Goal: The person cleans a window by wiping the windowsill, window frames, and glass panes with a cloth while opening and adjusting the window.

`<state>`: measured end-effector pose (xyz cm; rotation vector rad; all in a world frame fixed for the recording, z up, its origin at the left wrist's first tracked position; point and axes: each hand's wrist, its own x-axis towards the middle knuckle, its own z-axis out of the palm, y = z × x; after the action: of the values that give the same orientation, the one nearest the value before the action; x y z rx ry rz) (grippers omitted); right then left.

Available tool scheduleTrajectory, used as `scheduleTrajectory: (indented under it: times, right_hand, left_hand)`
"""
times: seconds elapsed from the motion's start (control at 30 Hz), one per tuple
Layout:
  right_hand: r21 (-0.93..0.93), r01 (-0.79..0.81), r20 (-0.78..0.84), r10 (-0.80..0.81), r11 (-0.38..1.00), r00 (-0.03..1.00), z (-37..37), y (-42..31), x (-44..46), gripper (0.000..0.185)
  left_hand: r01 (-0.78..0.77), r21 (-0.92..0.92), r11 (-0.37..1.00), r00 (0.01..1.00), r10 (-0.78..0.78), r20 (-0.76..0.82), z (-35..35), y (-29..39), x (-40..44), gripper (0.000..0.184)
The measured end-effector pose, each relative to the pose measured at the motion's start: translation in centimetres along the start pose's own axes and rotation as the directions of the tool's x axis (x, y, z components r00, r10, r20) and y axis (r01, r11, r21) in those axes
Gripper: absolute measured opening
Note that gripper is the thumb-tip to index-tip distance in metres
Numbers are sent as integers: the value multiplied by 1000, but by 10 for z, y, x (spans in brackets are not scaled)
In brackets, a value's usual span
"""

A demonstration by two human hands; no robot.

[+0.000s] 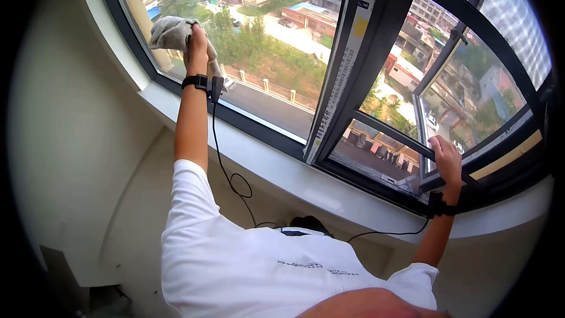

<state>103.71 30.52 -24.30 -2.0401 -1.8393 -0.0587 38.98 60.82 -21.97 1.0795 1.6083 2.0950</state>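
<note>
My left hand (pixel 199 47) is raised to the left part of the large fixed window pane (pixel 276 41). It is closed on a grey cloth (pixel 170 34), which lies against or close to the glass; part of the cloth hangs down behind my wrist. My right hand (pixel 446 156) is over at the right, its fingers wrapped over the dark horizontal bar (pixel 393 134) of the window frame, near the sash (pixel 471 91) that stands swung outward. Both wrists carry black bands with cables.
A white sill (pixel 282 171) runs below the window. Between the panes stands a dark upright post (pixel 359 41) with printed protective film. A thin black cable (pixel 219 147) loops down from my left wrist. Mesh screens (pixel 515 20) are at the upper right. Outside lie a road and buildings.
</note>
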Motion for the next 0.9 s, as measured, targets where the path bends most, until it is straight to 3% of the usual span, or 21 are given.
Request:
scheduleTrajectory:
  times: [0.07, 0.13, 0.17, 0.23, 0.3, 0.37, 0.43, 0.5, 0.57, 0.63, 0.7, 0.83, 0.87, 0.9]
  right_hand:
    - [12, -61, 13, 61, 998, 998, -4, -5, 1, 38]
    - [47, -82, -29, 83, 996, 996, -2, -8, -1, 34]
    - [60, -91, -52, 94, 994, 994, -2, -9, -1, 32]
    - [73, -104, -73, 110, 992, 991, -2, -11, -3, 30]
    - [82, -110, -90, 117, 991, 989, -3, -13, -2, 29]
    - [104, -133, -87, 142, 986, 986, -5, -20, -2, 30]
    - [63, -149, -78, 154, 987, 985, -2, -16, -2, 30]
    - [37, -67, -141, 71, 997, 987, 8, 2, -3, 31]
    - [125, -99, -115, 114, 987, 987, 4, -5, -4, 31]
    - [129, -93, -119, 109, 987, 987, 8, 1, -3, 31]
    - [130, -115, -93, 127, 985, 987, 3, -6, -3, 29]
    - [130, -92, -101, 106, 987, 989, 3, -3, -2, 29]
    - [144, -95, -108, 111, 985, 988, 3, -4, -2, 28]
    - [156, -95, -117, 114, 983, 987, 3, -5, -1, 27]
  left_hand:
    - [280, 75, 957, 957, -284, 64, -29, -38, 20, 76]
    - [523, 145, 840, 834, -539, 117, -51, -57, 44, 79]
    - [510, 217, 832, 819, -547, 172, -61, -39, 56, 75]
    - [219, 402, 889, 835, -384, 395, -69, 3, 65, 72]
    - [-116, 506, 855, 861, -167, 480, -55, 54, 50, 63]
    - [-547, 750, 372, 792, -59, 607, -32, 136, 4, 47]
    - [-796, 564, 219, 604, 218, 767, -8, 170, -44, 37]
    - [-971, 168, 171, 226, 420, 879, 6, 198, -94, 28]
    - [-983, 10, 182, 59, 266, 962, 29, 201, -119, 26]
    - [-973, -205, 109, -146, 397, 906, 50, 183, -129, 29]
    - [-973, -103, 208, -43, 275, 961, 46, 192, -138, 37]
    - [-900, -283, 331, -5, 643, 766, 47, 148, -126, 50]
    - [-852, -345, 393, 35, 701, 713, 51, 138, -128, 55]
    - [-839, -332, 432, 17, 631, 776, 45, 133, -130, 48]
